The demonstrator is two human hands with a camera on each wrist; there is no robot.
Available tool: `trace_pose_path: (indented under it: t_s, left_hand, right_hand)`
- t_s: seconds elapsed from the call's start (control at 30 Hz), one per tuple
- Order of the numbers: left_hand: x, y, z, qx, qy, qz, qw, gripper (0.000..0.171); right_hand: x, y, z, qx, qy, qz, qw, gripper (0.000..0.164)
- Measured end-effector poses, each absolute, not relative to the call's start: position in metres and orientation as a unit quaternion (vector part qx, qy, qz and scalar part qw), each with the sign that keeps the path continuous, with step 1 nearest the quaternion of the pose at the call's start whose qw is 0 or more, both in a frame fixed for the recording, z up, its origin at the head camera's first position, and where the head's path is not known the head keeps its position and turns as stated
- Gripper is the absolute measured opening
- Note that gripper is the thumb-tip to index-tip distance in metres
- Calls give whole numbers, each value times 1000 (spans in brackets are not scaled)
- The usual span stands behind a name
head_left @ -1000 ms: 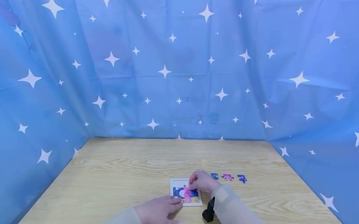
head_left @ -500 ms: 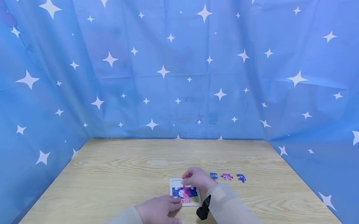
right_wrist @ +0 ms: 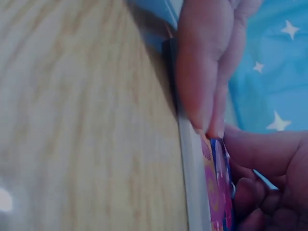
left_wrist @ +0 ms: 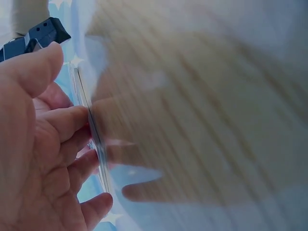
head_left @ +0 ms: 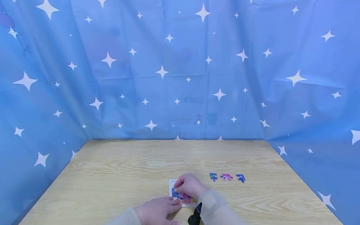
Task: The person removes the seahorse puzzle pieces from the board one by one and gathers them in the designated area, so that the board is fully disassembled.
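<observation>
A small jigsaw puzzle in a white frame (head_left: 171, 183) lies on the table, with blue, pink and yellow pieces fitted in its lower part (head_left: 186, 198). My left hand (head_left: 158, 213) lies flat at the lower left, fingertips on the frame's edge; the left wrist view has those fingers (left_wrist: 72, 125) extended along it. Over the upper left of the puzzle is my right hand (head_left: 189, 185), thumb and fingertips touching the pieces. In the right wrist view its fingers (right_wrist: 248, 197) are bent against the picture; whether they pinch a piece is hidden.
Three loose jigsaw pieces lie in a row right of the frame: a blue-green one (head_left: 213, 176), a pink one (head_left: 226, 176) and a dark blue one (head_left: 241, 177). A black device (head_left: 194, 219) sits at the right wrist. Blue star-patterned curtains (head_left: 176, 57) surround the wooden table (head_left: 124, 172).
My right hand has moved left across the puzzle, from its right side past the upper edge to its upper left. The left hand has stayed put, as have the loose pieces.
</observation>
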State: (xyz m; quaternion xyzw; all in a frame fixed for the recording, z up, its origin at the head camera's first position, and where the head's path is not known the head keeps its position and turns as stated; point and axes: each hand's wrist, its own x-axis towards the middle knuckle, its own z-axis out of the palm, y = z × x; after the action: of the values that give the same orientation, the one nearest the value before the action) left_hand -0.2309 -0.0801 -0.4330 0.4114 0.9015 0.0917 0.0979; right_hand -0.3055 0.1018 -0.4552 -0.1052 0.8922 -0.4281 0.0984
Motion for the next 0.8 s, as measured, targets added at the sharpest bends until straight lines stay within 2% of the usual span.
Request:
trace_pose_path:
  t_s: [0.27,0.8]
  left_hand:
    - [-231,-80,-434,417,902,74,86,68]
    - [-233,-78,-434,412,904,78,83,65]
  right_hand:
    - [-303,101,-458,-118,892,-429,80,6]
    - [-301,98,-451,-103,871,-458,145,14]
